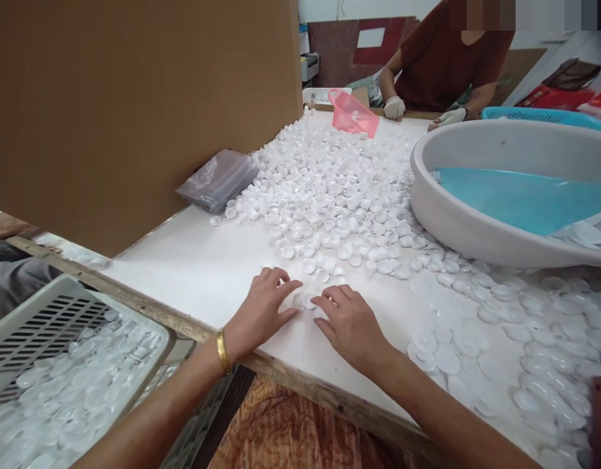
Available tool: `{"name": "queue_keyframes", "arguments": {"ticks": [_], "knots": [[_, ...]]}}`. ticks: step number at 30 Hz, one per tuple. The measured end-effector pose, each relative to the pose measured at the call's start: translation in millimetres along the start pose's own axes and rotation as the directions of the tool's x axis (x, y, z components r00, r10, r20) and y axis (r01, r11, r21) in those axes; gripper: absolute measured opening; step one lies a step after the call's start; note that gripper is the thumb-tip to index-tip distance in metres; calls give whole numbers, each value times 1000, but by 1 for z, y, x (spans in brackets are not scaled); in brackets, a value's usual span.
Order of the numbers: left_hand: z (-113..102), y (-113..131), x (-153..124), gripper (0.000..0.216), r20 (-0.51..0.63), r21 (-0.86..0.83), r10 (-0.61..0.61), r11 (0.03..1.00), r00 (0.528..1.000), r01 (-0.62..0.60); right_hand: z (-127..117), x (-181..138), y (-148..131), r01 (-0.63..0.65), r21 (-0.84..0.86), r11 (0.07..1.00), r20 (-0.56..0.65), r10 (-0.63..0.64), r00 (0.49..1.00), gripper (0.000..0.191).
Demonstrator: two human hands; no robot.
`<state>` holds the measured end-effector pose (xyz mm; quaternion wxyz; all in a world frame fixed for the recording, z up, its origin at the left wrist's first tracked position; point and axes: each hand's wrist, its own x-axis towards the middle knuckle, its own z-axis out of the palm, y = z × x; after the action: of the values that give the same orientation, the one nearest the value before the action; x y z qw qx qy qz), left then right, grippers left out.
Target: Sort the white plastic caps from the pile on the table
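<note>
My left hand (265,307), with a gold bracelet on its wrist, hovers over the white tabletop (183,267). Its thumb and forefinger are spread, and nothing shows clearly between them. Opposite it, my right hand (350,324) has thumb and forefinger apart, the forefinger tip at the edge of a small round white cap (307,301). Whether it presses on the cap I cannot tell. Just beyond both hands begins a wide heap of small white plastic caps (339,195). Larger flat white discs (447,358) lie right of my right forearm.
A grey basin (457,228) holding a blue sheet stands at right. A pink scoop (352,114) rests at the far end, near a gloved co-worker (452,65). A cardboard panel (144,117) and plastic-wrapped packet (219,179) bound the left. A filled basket (163,339) sits lower left.
</note>
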<state>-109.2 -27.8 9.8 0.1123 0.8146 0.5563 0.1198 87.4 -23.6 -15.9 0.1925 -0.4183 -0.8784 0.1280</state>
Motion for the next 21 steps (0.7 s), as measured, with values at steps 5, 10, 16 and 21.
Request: {"name": "queue_keyframes", "arguments": {"ticks": [5,10,16,21], "knots": [[15,9,3,22,83,84,-11,996,996,4,3,8,-3,-9,-119,993,11,10,1000,10],[-11,12,-9,23,199,166,-210,970,957,178,-10,-4,-17,-95,71,993,92,88,992,22],[-22,12,-21,29,311,258,-311,937,898,235,3,-6,-37,-288,201,936,436,178,882,26],[-18,-14,0,34,40,159,-424,897,905,413,5,-12,-31,-308,122,944,372,244,896,23]]}}
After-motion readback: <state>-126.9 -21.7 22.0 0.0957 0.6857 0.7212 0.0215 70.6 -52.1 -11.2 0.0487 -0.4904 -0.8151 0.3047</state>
